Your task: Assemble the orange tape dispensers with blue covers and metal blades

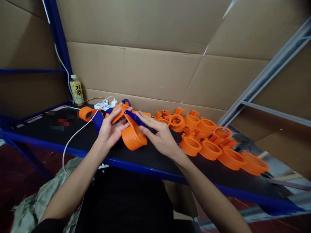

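Note:
Above the front of the black table, my left hand (110,129) is closed around the upper, flat end of an orange plastic part with a wide ring (134,137), and the ring hangs below. A dark blue plastic piece (136,118) lies along this orange part, its tip against the flat end. My right hand (160,134) grips the blue piece from the right, fingers along its top and thumb beneath. Whether the two pieces are joined cannot be seen. Behind my left hand are more blue plastic pieces (97,121), partly hidden by it.
Several orange ring-shaped parts (211,149) stand in rows on the table's right side. Another orange ring (86,114) lies at left near a white cable (79,131). A yellow-labelled bottle (76,90) and a white power strip (103,105) stand behind. Cardboard (155,71) walls the back.

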A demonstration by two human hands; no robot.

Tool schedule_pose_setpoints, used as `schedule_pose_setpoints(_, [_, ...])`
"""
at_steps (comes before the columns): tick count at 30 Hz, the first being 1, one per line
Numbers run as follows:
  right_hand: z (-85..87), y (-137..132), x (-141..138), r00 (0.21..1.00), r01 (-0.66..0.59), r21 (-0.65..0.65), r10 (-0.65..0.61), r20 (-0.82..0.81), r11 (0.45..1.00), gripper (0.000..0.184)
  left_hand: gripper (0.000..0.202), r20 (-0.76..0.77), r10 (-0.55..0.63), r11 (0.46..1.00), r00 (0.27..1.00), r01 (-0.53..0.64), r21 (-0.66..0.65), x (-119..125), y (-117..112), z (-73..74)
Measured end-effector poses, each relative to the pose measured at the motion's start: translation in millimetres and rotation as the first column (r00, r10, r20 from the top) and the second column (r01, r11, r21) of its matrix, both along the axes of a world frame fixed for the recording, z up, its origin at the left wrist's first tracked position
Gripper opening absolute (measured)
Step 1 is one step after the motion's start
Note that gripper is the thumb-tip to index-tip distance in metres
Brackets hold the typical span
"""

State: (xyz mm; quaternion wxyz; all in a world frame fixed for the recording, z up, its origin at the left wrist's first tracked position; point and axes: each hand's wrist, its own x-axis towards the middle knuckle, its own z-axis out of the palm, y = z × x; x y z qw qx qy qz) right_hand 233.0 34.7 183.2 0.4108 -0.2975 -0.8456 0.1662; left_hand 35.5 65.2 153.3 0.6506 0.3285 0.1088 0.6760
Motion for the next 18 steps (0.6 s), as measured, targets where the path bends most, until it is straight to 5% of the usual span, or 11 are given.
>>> schedule_pose_setpoints(8, [-15.1, -6, 12, 0.998, 0.056, 0.007, -0.056, 0.006, 0.998, 0.051, 0.034, 0.002, -0.006, 1.0, 1.0, 0.006, 0.023, 4, -6, 5.5])
schedule_pose_setpoints(12, [-3.7, -1, 28, 0.981, 0.189, 0.151, -0.18, -0.07, 0.97, 0.049, 0.032, -0.038, -0.017, 0.994, 0.999, 0.021, 0.11, 5, -8, 4.8])
schedule_pose_setpoints(18, [13.6, -13, 37, 0.966, 0.239, 0.318, -0.258, 0.019, 0.918, 0.047, 0.036, -0.167, 0.074, 0.972, 0.983, -0.034, 0.23, 10, -10, -2.5])
